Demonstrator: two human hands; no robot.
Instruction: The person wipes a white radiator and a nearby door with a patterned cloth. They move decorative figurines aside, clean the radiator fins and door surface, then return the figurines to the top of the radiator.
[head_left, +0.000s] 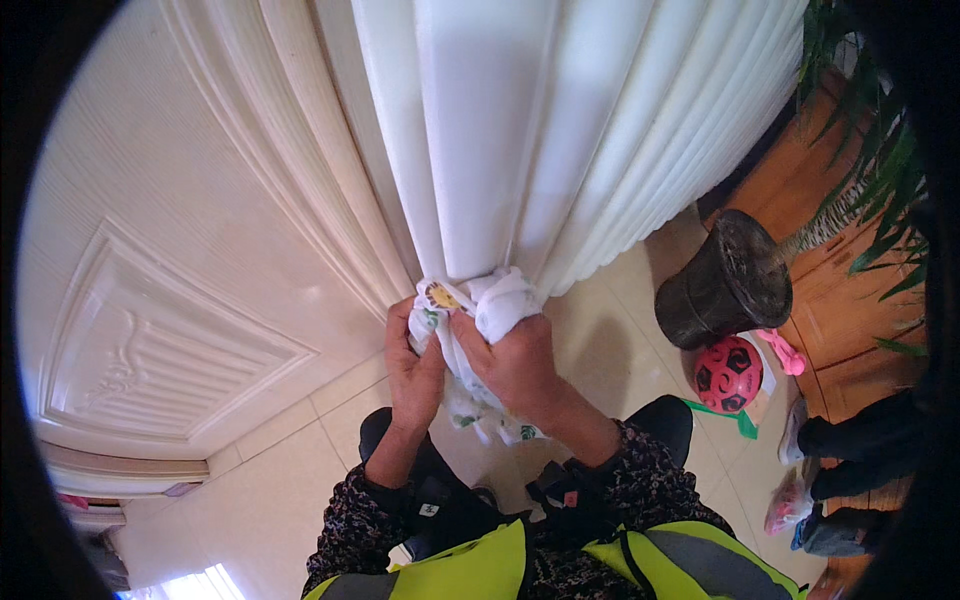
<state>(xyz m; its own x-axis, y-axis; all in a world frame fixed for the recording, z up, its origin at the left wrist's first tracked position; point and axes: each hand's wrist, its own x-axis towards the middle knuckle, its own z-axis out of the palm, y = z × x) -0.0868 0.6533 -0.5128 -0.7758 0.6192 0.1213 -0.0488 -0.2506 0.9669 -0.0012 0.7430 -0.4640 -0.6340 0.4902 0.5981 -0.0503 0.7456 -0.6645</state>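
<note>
A white cloth (480, 360) with green leaf prints and a yellow-brown printed figure is bunched between my hands. My left hand (415, 367) grips its left side, thumb toward the middle. On the right side, my right hand (514, 364) has its fingers curled around a thick fold. The upper folds of the cloth are against or just in front of the lower part of a tall white ribbed panel (484, 150); actual contact is unclear. Loose cloth hangs below my hands over the tiled floor.
A white panelled door (172, 330) stands at left. To the right are a dark plant pot (720, 285) with a leafy plant, a pink-and-black ball (727, 375), a green strap (746, 426) and wooden cabinetry (840, 300). A person's dark-trousered legs (862, 435) are at the right edge.
</note>
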